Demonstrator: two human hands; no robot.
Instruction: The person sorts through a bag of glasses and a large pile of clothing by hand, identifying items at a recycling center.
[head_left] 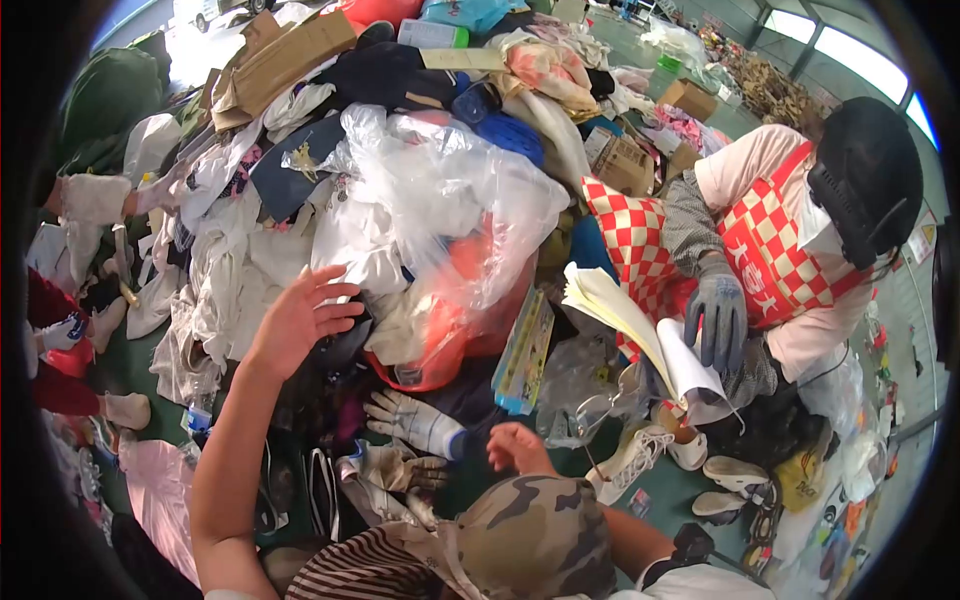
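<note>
My left hand (pixel 305 315) is raised at the front edge of a large pile, its fingers spread and empty, near a clear plastic bag (pixel 420 170) and white cloth. Lower down, my right hand (pixel 515 447) has loosely bent fingers, with a gap between thumb and fingertips and nothing seen in it. A white and grey glove (pixel 415 422) lies just left of it, and a dirty glove (pixel 390 467) lies below that. A camouflage cap (pixel 535 535) covers part of the right forearm. A red bag (pixel 455 335) sits beyond the hands.
At the right, a co-worker in a checked apron (pixel 765 245) and grey glove (pixel 716 312) holds papers (pixel 625 320). Other people's legs and feet show at the left. Cardboard (pixel 285 65) tops the pile. A colourful flat package (pixel 523 350) and white shoes (pixel 635 460) lie nearby.
</note>
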